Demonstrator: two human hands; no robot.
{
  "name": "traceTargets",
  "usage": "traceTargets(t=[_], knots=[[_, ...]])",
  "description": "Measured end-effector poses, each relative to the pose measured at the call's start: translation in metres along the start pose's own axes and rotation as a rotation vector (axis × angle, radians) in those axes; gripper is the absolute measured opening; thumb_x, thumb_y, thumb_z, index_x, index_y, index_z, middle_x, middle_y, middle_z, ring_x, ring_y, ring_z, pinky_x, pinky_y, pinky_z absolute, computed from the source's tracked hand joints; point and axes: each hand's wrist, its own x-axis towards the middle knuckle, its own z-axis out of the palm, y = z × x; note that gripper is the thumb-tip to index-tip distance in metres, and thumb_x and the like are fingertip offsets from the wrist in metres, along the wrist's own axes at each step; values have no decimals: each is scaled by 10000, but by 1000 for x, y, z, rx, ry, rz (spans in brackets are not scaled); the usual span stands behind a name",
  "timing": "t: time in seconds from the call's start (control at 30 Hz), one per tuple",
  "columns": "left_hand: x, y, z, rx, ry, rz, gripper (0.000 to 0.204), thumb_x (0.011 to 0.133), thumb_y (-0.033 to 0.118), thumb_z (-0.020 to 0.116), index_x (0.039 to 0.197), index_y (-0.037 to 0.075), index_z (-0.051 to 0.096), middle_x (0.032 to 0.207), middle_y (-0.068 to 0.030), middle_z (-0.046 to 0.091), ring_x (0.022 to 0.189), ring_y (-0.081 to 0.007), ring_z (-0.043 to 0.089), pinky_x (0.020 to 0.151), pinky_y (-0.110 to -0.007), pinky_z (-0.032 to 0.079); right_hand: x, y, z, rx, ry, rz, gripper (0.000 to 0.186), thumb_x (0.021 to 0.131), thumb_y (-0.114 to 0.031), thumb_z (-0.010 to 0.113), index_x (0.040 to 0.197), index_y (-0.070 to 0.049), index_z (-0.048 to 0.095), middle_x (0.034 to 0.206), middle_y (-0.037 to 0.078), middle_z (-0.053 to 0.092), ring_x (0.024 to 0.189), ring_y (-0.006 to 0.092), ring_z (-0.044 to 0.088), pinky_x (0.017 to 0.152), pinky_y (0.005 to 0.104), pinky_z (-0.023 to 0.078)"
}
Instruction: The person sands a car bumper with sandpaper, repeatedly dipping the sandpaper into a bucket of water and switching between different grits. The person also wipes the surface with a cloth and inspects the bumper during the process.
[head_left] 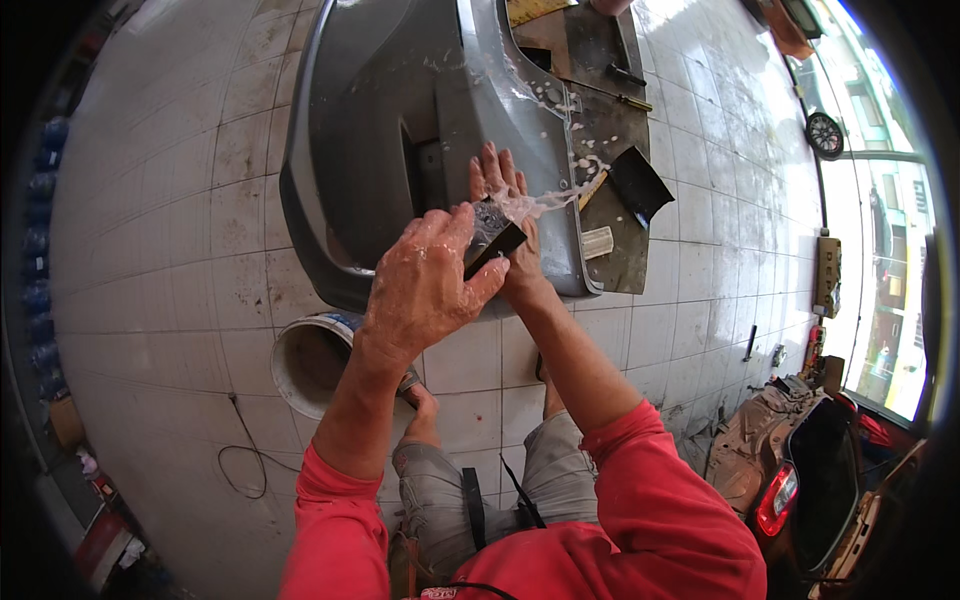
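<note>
My left hand [425, 275] pinches a dark, flat, wet piece [497, 250] between thumb and fingers; it looks like folded black sandpaper, but its kind is not certain. Beneath and just beyond it, my right hand [518, 205] lies with fingers outstretched over the grey car bumper [365, 130]. Part of the right palm is hidden behind the left hand and the dark piece. Milky water [555, 200] streams off toward the right from between the hands. Wet suds cling to both hands.
Right of the bumper, a dark board [625, 265] carries a black curved sheet [640, 185], a pale ribbed block [597, 242] and a screwdriver [634, 102]. A white bucket [290, 365] stands near my left foot. A cable [262, 470] lies on the tiles. Car parts with a red tail light [777, 497] sit lower right.
</note>
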Motion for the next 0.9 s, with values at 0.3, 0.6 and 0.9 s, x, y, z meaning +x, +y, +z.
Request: traceTargets(t=[0.3, 0.6, 0.9], knots=[[156, -70, 7, 508, 420, 203, 580, 940, 440, 825, 1374, 63, 744, 1333, -195, 682, 1243, -380, 649, 1076, -470, 540, -53, 9, -43, 186, -45, 160, 1121, 870, -599, 814, 1721, -76, 305, 1810, 170, 244, 1676, 398, 201, 1337, 596, 157], [21, -9, 119, 436, 435, 199, 593, 902, 386, 852, 1397, 81, 734, 1362, -167, 638, 1236, -358, 616, 1092, -484, 496, -130, 52, -58, 212, -146, 237, 1324, 670, -516, 972, 1713, -49, 303, 1802, 166, 270, 1676, 377, 218, 1333, 576, 200], [40, 11, 92, 694, 194, 275, 607, 877, 373, 862, 1400, 97, 725, 1361, -119, 623, 1196, -312, 596, 975, -433, 531, -134, 59, -57, 244, -124, 210, 1269, 735, -510, 940, 1725, -58, 287, 1810, 157, 253, 1686, 353, 198, 1343, 557, 180]])
